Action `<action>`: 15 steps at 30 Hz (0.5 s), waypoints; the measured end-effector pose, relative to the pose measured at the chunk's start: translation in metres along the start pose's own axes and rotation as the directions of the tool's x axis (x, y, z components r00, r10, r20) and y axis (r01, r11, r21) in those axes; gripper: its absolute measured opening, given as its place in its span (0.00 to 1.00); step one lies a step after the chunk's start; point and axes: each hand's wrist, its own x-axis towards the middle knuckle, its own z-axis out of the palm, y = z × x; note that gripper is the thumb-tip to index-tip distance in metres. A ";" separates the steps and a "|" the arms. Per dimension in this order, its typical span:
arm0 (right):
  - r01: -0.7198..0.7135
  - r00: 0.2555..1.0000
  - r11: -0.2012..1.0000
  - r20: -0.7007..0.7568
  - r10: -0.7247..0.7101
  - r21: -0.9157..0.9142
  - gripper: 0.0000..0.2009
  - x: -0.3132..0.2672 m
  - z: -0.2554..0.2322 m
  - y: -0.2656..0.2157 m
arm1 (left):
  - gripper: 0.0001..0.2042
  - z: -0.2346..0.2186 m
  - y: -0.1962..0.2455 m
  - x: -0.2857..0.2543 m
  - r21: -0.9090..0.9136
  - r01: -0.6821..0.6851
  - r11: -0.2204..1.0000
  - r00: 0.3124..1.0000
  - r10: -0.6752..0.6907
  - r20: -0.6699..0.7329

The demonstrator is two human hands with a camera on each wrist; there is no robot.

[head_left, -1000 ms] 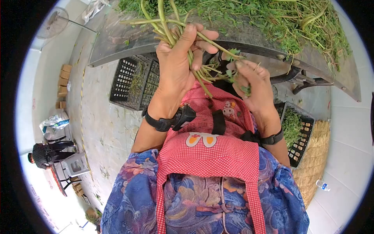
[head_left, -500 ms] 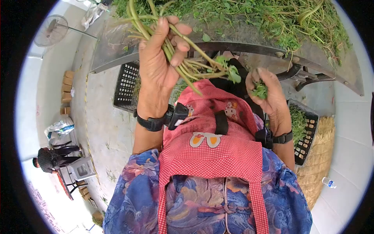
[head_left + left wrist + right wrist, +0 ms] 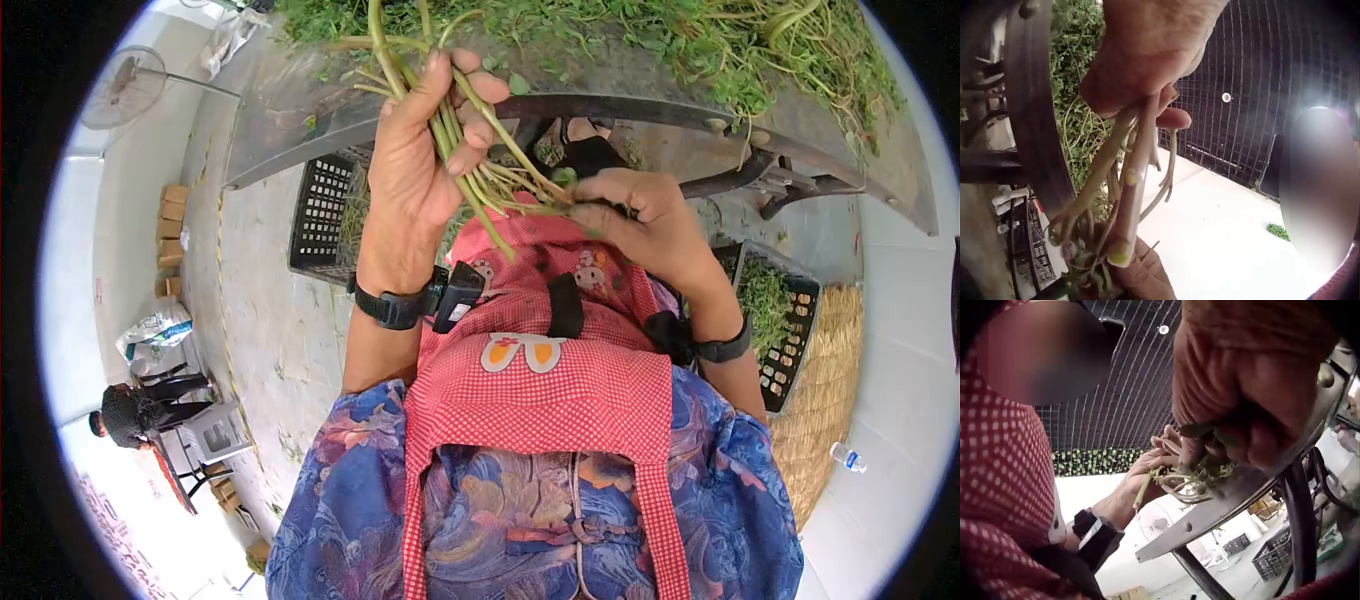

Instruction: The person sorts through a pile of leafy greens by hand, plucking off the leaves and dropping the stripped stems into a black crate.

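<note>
My left hand (image 3: 412, 165) grips a loose bunch of thick green stems (image 3: 1140, 181), thumb on one side and curled fingers on the other. The stems' upper ends stick out past the hand toward the table, and the thinner ends slant down to the right. There my right hand (image 3: 655, 225) pinches the tips between thumb and fingers; its fingers cover most of the tip leaves. In the right wrist view, small green leaves (image 3: 1229, 434) also show inside the curled right fingers. Both hands are in front of the red checked apron (image 3: 560, 400), near the table edge.
A heap of leafy greens (image 3: 640, 40) covers much of the dark table (image 3: 345, 95). Black crates stand below, one crate (image 3: 320, 210) at left and one crate (image 3: 785, 305) with greens at right, beside a straw mat (image 3: 825, 365). A person (image 3: 130, 415) is farther off at left.
My right hand first moved away from the stem ends to the right with leaves in its fingers, then came back to pinch the tips. My left hand shifted left, then slightly back right, keeping the stems.
</note>
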 end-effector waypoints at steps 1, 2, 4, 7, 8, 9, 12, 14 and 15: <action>0.013 1.000 1.000 0.004 -0.013 -0.004 0.08 0.002 -0.001 0.003 | 0.12 0.001 0.002 0.001 0.004 -0.013 1.000 1.000 0.013 0.005; 0.028 1.000 0.997 0.001 -0.028 -0.070 0.08 0.006 -0.001 0.005 | 0.12 0.003 0.005 0.001 0.081 -0.039 0.996 0.999 0.040 -0.008; 0.029 0.999 0.998 -0.012 -0.030 -0.050 0.08 -0.001 0.000 0.000 | 0.12 0.007 0.003 -0.006 0.217 -0.063 0.974 0.997 0.073 -0.040; -0.020 1.000 0.987 -0.007 0.019 -0.162 0.08 0.002 -0.004 -0.007 | 0.13 0.005 0.006 -0.001 0.277 -0.139 0.951 0.989 0.148 -0.012; -0.026 1.000 0.981 -0.020 0.022 -0.190 0.07 0.001 -0.004 -0.004 | 0.13 0.007 0.006 -0.001 0.310 -0.157 0.938 0.987 0.161 0.014; -0.021 1.000 0.981 -0.021 0.017 -0.195 0.07 0.002 -0.002 -0.002 | 0.13 0.009 0.005 -0.002 0.309 -0.163 0.937 0.986 0.166 0.019; 0.028 0.996 0.946 -0.075 -0.055 -0.324 0.06 0.004 0.004 0.004 | 0.12 0.010 0.002 -0.004 0.371 -0.197 0.908 0.979 0.199 0.032; 0.011 0.993 0.926 -0.101 -0.053 -0.377 0.05 0.004 0.008 0.010 | 0.11 0.010 0.002 -0.007 0.370 -0.197 0.908 0.978 0.208 0.012; 0.005 0.993 0.922 -0.107 -0.050 -0.386 0.05 0.004 0.010 0.010 | 0.11 0.011 0.001 -0.008 0.368 -0.206 0.907 0.975 0.221 -0.001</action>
